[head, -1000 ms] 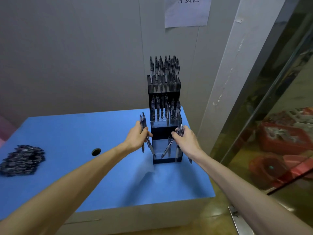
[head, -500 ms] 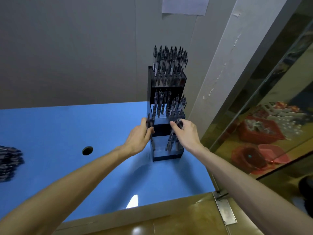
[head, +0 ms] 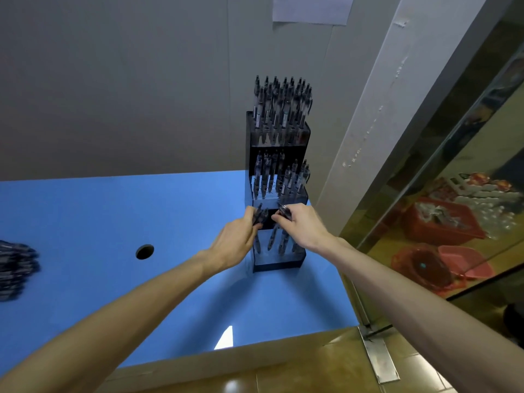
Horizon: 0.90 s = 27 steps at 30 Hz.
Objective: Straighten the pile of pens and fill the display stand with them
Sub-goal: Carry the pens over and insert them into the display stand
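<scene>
A black three-tier display stand (head: 279, 263) stands at the far right of the blue table (head: 113, 222). Its top tier (head: 279, 109) and middle tier are packed with upright dark pens; the bottom tier holds a few. My left hand (head: 235, 243) is closed on a small bunch of pens (head: 260, 215) right at the stand's left front. My right hand (head: 302, 225) grips a pen (head: 283, 211) over the bottom tier. A loose pile of pens (head: 15, 268) lies at the table's left edge, partly cut off.
A round hole (head: 145, 251) is in the tabletop, left of the stand. A grey wall rises behind the table with a paper sheet (head: 310, 8) on it. A glass panel on the right shows red baskets (head: 442, 222) beyond. The table's front edge is close below my arms.
Both hands have closed in on the stand's bottom tier, the left bunch now against the stand's left front. The view has swung right and down, so the pen pile sits at the left edge.
</scene>
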{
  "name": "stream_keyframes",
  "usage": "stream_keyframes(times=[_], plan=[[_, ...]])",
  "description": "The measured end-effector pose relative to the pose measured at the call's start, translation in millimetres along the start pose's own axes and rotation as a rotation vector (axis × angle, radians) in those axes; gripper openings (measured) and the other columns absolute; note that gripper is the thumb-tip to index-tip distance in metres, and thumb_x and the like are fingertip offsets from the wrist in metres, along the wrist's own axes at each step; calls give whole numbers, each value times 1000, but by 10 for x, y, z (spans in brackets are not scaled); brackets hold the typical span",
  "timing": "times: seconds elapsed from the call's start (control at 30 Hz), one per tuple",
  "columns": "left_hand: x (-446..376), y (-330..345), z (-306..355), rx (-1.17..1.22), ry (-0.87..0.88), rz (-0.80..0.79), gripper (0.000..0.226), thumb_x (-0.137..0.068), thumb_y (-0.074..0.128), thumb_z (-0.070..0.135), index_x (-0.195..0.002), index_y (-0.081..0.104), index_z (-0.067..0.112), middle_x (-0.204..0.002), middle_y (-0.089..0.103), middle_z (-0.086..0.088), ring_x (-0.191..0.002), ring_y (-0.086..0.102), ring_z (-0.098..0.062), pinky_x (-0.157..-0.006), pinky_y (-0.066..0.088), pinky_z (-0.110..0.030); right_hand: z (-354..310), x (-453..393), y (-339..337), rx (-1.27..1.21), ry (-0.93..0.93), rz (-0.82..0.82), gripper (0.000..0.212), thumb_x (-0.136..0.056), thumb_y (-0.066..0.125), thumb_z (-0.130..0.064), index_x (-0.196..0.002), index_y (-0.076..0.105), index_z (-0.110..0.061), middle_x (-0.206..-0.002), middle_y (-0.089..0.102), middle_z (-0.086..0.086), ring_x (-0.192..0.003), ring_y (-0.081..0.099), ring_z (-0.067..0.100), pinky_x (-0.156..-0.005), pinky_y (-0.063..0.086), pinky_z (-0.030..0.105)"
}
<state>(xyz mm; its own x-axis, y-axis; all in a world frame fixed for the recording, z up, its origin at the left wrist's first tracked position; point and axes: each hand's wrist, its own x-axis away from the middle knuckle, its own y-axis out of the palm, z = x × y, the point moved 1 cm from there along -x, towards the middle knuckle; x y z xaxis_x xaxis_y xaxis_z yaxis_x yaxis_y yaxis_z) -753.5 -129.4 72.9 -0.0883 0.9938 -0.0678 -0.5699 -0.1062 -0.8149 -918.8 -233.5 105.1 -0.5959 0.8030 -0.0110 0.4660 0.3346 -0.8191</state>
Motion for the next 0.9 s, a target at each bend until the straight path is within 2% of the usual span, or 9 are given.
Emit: stream_keyframes(times=[0.07,0.13,0.27,0.37,0.47,0.57,0.67,0.8,0.9], plan=[[10,28,16,-37,-1,-6,10,-110,38,27,-113,33,19,-69,55,-4,-58,50,-25,-51,34,-37,-19,-38,-45,17,-23,-43,45,-100,63,-36,-65,47,-13,-57,49,5,-54,42,20,-53,32,35],[3,67,12,-35,-20,-13,9,-110,38,27,-112,33,19,-67,52,-3,-56,48,-23,-50,31,-35,-3,-83,-42,32,-32,-113,44,-100,63,-35,-63,46,-16,-57,48,3,-52,42,19,-52,32,34],[-22,122,6,-1,-54,-22,7,-109,38,27,-109,32,23,-71,57,-6,-63,56,-29,-56,42,-43,72,-127,-8,9,-31,-217,36,-98,65,-34,-70,61,-12,-65,64,10,-53,51,19,-54,39,34],[-19,163,-16,0,-85,-44,7,-109,39,28,-110,32,25,-78,63,-10,-69,60,-32,-66,51,-53,49,-175,-34,9,-48,-269,36,-97,66,-35,-72,60,-10,-66,65,11,-54,53,19,-55,42,35],[-8,236,-39,20,-72,-53,9,-107,40,26,-115,36,25,-85,66,-4,-73,63,-29,-70,54,-52,11,-232,-52,66,-68,-337,35,-97,66,-33,-68,55,-16,-62,59,2,-53,51,17,-53,40,32],[-29,278,-29,78,-68,-46,9,-106,42,18,-115,41,22,-82,58,7,-71,58,-22,-70,53,-45,42,-243,-4,134,-63,-434,31,-94,67,-32,-69,57,-16,-66,61,3,-58,53,19,-58,41,33],[-91,316,-26,113,-87,-36,5,-106,40,19,-106,40,24,-85,57,2,-71,53,-22,-66,47,-41,65,-249,20,152,-67,-435,35,-94,66,-33,-66,52,-18,-62,55,1,-57,50,19,-57,39,32],[-126,376,-33,137,-120,-23,9,-108,36,20,-102,35,27,-86,51,5,-68,43,-15,-62,38,-34,65,-264,18,136,-75,-434,34,-94,67,-33,-68,53,-17,-62,54,1,-56,49,18,-56,39,32],[-92,381,-41,110,-119,-34,8,-107,34,20,-106,32,27,-89,53,0,-69,46,-19,-62,42,-40,87,-250,27,109,-75,-435,34,-94,68,-33,-69,53,-17,-63,54,1,-56,48,18,-57,40,33]])
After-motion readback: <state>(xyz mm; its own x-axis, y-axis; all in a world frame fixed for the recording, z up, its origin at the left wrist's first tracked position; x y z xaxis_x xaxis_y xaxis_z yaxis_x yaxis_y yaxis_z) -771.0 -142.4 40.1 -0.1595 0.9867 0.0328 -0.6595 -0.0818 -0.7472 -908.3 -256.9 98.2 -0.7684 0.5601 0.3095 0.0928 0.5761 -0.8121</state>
